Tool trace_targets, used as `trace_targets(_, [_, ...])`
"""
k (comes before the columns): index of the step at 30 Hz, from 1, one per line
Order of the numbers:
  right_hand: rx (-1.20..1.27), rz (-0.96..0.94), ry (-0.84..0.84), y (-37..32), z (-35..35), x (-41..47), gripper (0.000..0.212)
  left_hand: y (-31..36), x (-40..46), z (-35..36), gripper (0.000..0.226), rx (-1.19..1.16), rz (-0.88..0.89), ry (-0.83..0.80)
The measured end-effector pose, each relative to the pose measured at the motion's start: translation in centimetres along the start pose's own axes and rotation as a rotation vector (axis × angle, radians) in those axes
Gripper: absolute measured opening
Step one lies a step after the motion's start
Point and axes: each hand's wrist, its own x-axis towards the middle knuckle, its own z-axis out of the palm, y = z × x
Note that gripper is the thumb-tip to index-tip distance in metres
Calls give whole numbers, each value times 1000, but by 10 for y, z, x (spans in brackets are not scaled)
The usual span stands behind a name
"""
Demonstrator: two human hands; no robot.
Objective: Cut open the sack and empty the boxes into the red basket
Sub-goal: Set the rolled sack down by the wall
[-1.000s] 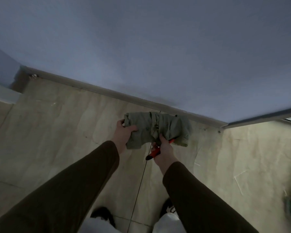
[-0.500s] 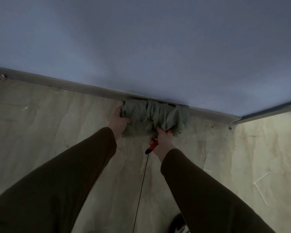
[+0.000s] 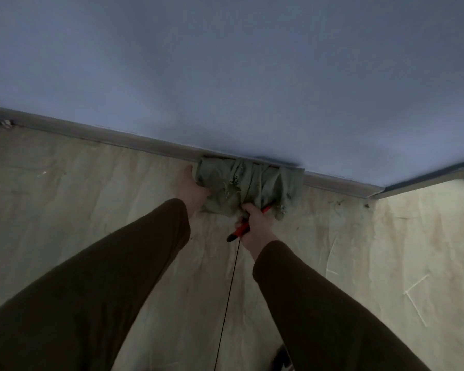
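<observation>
Hands hold a green sack by the wall.

The sack (image 3: 248,184) is a crumpled green cloth bundle, low down, touching the grey baseboard (image 3: 145,145) at the foot of the blue wall (image 3: 225,76). The left hand (image 3: 192,190) grips its left end with curled fingers. The right hand (image 3: 253,223) grips the sack's lower edge and also holds a red-handled tool (image 3: 240,231). Both sleeves are dark. Below them is a pale floor (image 3: 78,196).
</observation>
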Motion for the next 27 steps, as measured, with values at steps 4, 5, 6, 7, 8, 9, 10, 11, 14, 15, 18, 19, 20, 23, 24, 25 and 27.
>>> trace_targets(4, [10, 6, 13, 10, -4, -23, 36, -1, -15, -7, 91, -6, -13, -57])
trace_targets(5, [1, 7, 18, 10, -6, -30, 32, 0, -20, -9, 90, -6, -20, -72])
trace_targets(6, [-14, 13, 19, 9, -9, -39, 25, 2, -28, -10, 89, -6, -25, -86])
trace_targets(7, [-37, 25, 24, 7, -12, -49, 18, 4, -36, -13, 87, -8, -33, -100])
trace_targets(8, [-57, 37, 30, 5, -16, -61, 15, 7, -46, -15, 87, -12, -42, -107])
trace_targets(9, [-82, 48, 36, 2, -20, -72, 15, 9, -57, -18, 87, -13, -51, -110])
trace_targets(10, [-109, 60, 44, 0, -25, -83, 16, 12, -68, -21, 85, 0, -60, -108])
trace_targets(11, [-138, 71, 53, -2, -28, -96, 17, 15, -79, -25, 83, 26, -63, -102])
trace_targets(14, [-142, 86, 66, -13, -33, -141, 16, 27, -119, -40, 77, 71, -92, -95])
trace_targets(15, [-137, 83, 70, -19, -32, -158, 15, 32, -134, -46, 74, 78, -97, -99])
trace_targets(18, [-122, 60, 88, -34, -26, -216, 13, 50, -183, -66, 66, 74, -114, -106])
trace_targets(19, [-119, 47, 81, -38, -24, -234, 11, 57, -200, -75, 64, 65, -123, -105])
trace_targets(20, [-124, 39, 70, -42, -20, -254, 12, 64, -218, -84, 62, 52, -133, -102])
trace_targets(23, [-212, 6, 29, -52, -11, -313, 18, 85, -272, -116, 54, -6, -161, -90])
trace_targets(24, [-261, -4, 12, -55, -6, -334, 18, 92, -290, -126, 51, -26, -165, -79])
trace_targets(25, [-321, -16, -7, -57, -2, -352, 19, 99, -310, -137, 48, -50, -170, -63])
trace_targets(27, [-441, -36, -64, -59, 6, -391, 22, 112, -350, -158, 45, -101, -181, -27])
